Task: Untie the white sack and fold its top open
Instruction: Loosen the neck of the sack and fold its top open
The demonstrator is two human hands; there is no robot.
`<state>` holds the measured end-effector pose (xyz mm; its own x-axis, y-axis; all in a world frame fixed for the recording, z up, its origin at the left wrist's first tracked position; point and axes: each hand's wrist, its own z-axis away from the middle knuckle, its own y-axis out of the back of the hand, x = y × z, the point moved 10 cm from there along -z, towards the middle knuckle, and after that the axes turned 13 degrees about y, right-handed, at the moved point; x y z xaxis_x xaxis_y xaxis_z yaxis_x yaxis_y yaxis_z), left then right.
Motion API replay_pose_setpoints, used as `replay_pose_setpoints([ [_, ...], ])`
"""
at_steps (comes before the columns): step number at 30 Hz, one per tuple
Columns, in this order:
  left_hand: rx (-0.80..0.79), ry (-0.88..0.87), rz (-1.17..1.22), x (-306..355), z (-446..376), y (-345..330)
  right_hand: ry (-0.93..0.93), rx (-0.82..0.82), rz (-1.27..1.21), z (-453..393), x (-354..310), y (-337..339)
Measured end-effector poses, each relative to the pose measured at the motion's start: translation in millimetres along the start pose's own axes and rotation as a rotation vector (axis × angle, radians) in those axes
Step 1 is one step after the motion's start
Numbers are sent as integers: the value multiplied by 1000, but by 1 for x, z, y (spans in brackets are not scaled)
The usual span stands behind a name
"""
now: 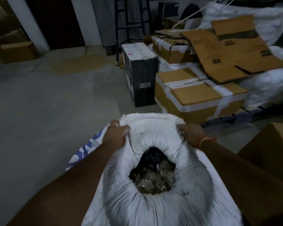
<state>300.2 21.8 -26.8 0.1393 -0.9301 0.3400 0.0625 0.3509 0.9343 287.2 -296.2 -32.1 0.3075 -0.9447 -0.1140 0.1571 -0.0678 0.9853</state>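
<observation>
Head view: left hand (117,134) and right hand (192,135) grip white sack (153,207) rim; blue print unreadable.

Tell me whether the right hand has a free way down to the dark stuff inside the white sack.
Probably yes. The white sack gapes open over the dark contents, nothing covers them, but the right hand is gripping the far rim and must let go first.

White sack (121,201), mouth open
Upright on the floor, top rolled outward into a thick gathered rim; dark, shiny contents show inside; blue print on its left side
</observation>
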Motion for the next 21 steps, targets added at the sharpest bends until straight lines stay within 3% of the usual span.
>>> replay_pose_setpoints([
  [2, 149, -94, 150, -2, 37, 35, -29, 369, -67, 40, -5, 49],
  [4, 383, -294, 227, -11, 107, 77, 44, 767, -74, 125, -38, 101],
  [6, 470, -505, 200, -20, 187, 93, 177, 838, -48, 210, -89, 100],
  [8, 419, -719, 104, -23, 261, 80, 315, 707, 20, 260, -145, 52],
  [10, 313, -833, -137, -25, 305, 43, 450, 592, 62, 286, -190, 5],
  [13, 53, -783, -530, -49, 312, -25, 641, 385, 193, 297, -236, -22],
  [14, 10, -789, -597, -53, 310, -37, 646, 309, 226, 295, -241, -22],
  [17, -31, -672, -668, -57, 297, -45, 516, -115, 258, 279, -227, -54],
  [21, -36, -597, -580, -34, 301, -48, 476, -158, 191, 274, -247, -57],
])
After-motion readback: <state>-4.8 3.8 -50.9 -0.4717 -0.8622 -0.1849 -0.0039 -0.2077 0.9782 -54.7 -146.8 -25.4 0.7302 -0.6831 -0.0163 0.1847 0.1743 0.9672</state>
